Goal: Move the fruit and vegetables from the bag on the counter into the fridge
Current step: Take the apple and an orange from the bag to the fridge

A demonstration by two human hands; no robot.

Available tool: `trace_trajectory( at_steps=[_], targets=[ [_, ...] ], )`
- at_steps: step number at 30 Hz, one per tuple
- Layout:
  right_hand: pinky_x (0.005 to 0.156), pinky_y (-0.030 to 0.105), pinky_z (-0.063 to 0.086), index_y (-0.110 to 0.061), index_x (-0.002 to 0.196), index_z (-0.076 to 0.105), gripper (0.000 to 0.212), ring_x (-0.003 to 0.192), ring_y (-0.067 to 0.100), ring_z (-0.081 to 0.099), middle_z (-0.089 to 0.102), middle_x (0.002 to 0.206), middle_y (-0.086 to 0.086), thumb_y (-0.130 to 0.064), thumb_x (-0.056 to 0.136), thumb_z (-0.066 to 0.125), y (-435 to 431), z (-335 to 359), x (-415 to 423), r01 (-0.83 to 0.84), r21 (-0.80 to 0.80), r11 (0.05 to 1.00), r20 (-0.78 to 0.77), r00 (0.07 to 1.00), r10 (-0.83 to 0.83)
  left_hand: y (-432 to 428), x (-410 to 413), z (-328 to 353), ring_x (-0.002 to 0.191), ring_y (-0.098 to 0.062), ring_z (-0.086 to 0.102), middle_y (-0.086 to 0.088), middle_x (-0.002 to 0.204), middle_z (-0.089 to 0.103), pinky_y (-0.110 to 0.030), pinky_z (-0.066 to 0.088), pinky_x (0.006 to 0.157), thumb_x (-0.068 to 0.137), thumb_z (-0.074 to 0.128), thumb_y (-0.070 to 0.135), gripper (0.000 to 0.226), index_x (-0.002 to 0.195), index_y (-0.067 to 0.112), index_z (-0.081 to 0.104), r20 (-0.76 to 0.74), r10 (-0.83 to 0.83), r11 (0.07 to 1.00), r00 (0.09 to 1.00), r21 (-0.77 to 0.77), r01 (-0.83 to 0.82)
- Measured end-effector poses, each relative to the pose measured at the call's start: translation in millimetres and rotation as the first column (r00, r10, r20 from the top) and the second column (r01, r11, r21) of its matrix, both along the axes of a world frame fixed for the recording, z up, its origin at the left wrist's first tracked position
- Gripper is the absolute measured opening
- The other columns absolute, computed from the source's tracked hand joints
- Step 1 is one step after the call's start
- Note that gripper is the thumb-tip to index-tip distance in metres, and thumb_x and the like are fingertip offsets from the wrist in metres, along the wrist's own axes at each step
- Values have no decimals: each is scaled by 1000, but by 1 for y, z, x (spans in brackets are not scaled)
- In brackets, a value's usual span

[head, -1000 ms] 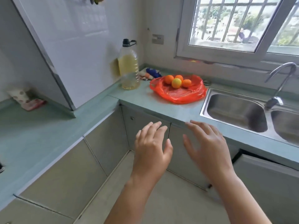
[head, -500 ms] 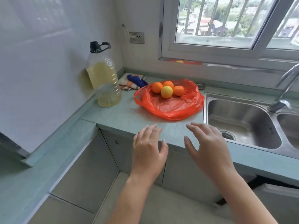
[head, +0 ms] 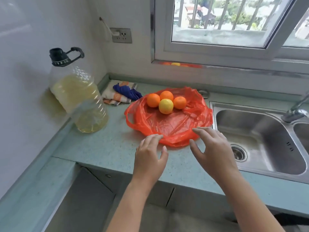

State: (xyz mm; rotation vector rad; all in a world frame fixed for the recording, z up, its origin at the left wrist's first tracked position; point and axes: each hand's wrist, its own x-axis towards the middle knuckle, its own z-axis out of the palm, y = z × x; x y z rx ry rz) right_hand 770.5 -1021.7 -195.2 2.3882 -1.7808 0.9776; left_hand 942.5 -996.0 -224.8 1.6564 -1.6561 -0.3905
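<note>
Left hand (head: 150,156) and right hand (head: 212,148) hover at the near edge of the red bag (head: 168,126).
Both hands are released, fingers loosely spread, holding nothing. The red bag lies spread open on the tabletop (head: 108,148) between an oil bottle (head: 78,101) and the sink (head: 260,131). Three oranges (head: 166,95) and a yellow fruit (head: 165,106) sit clustered on its far part.

Head-high, downward, close over the counter (head: 107,148)

Both of our hands are out in front, palms down. Our left hand (head: 149,154) hovers with fingers relaxed and slightly spread, thumb angled toward its partner. Our right hand (head: 212,148) is just beside it, a touch further forward, fingers loosely bent, gripping nothing. Left forearm (head: 130,206) and right forearm (head: 245,203) are bare.
</note>
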Motion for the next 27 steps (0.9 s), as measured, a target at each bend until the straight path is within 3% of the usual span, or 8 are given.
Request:
trace_trajectory(
  at_steps=[9, 14, 17, 23, 27],
  targets=[
    [78, 41, 50, -8, 105, 66, 40, 89, 31, 63, 68, 99, 8, -35, 79, 51, -134, -29, -17, -52, 110, 993, 46, 998, 47, -133, -22, -13, 110, -22, 53, -5, 117, 61, -27, 33, 94, 81, 49, 24, 39, 115, 10, 61, 64, 54, 998, 996, 31, -57],
    [80, 43, 51, -8, 107, 65, 38, 94, 30, 62, 67, 102, 8, -30, 77, 58, -204, -55, -24, -75, 196, 978, 67, 996, 63, -198, -26, -32, 115, -22, 49, -6, 122, 56, -37, 39, 97, 81, 45, 30, 44, 120, 11, 57, 80, 75, 989, 994, 118, -85],
    [83, 41, 49, -8, 110, 64, 34, 100, 30, 60, 64, 109, 9, -22, 78, 68, -245, -75, -27, -107, 276, 955, 61, 994, 94, -231, -25, -46, 112, -24, 50, -7, 120, 56, -37, 39, 95, 83, 50, 26, 40, 119, 10, 57, 79, 112, 980, 991, 157, -123],
    [92, 34, 41, -9, 119, 59, 41, 114, 26, 51, 56, 123, 9, -23, 81, 66, -308, -105, -32, -118, 399, 909, 87, 992, 90, -282, -29, -66, 114, -26, 47, -8, 123, 52, -37, 37, 98, 85, 58, 18, 39, 122, 9, 54, 90, 152, 962, 984, 216, -168],
    [97, 34, 37, -11, 124, 54, 46, 121, 24, 45, 50, 130, 8, -24, 81, 65, -337, -122, -31, -137, 451, 882, 140, 987, 82, -308, -34, -76, 112, -28, 48, -10, 121, 54, -38, 37, 96, 81, 52, 26, 42, 119, 8, 56, 102, 188, 947, 977, 243, -208]
  ],
)
